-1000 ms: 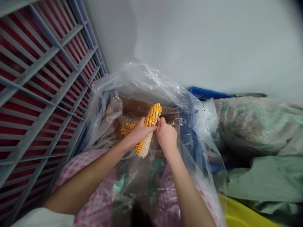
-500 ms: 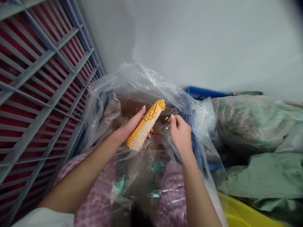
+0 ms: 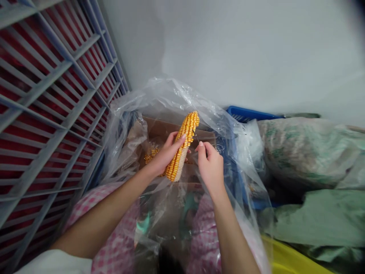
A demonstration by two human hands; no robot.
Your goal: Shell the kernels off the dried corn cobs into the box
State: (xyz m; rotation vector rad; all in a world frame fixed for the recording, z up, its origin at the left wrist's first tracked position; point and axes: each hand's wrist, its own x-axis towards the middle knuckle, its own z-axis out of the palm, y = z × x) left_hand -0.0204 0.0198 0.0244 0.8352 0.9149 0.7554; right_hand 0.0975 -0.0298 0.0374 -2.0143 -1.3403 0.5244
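My left hand (image 3: 168, 153) grips a yellow ear of corn (image 3: 186, 139), tilted with its top leaning right. Kernels cover the side toward me, while a bare pale strip of cob runs along its lower right. In my right hand (image 3: 211, 165), closed, is a small tool with a thin dark shaft (image 3: 196, 136); its tip meets the kernels on the ear's right edge. The fingers hide its handle. Below lie loose kernels (image 3: 151, 154) inside a clear plastic bag (image 3: 176, 91), with brown cardboard (image 3: 156, 127) around them.
A grey-blue slatted crate (image 3: 54, 102) with red behind it rises on the left. At right are a blue basket (image 3: 251, 114), a stuffed whitish sack (image 3: 302, 152), green sacking (image 3: 333, 217) and something yellow (image 3: 288, 255). A pale wall (image 3: 242, 49) stands behind.
The ear has been turned, so kernels face me instead of the broad bare side. My right hand has moved slightly left, bringing the tool's tip onto the ear; earlier, loose kernels were falling between them.
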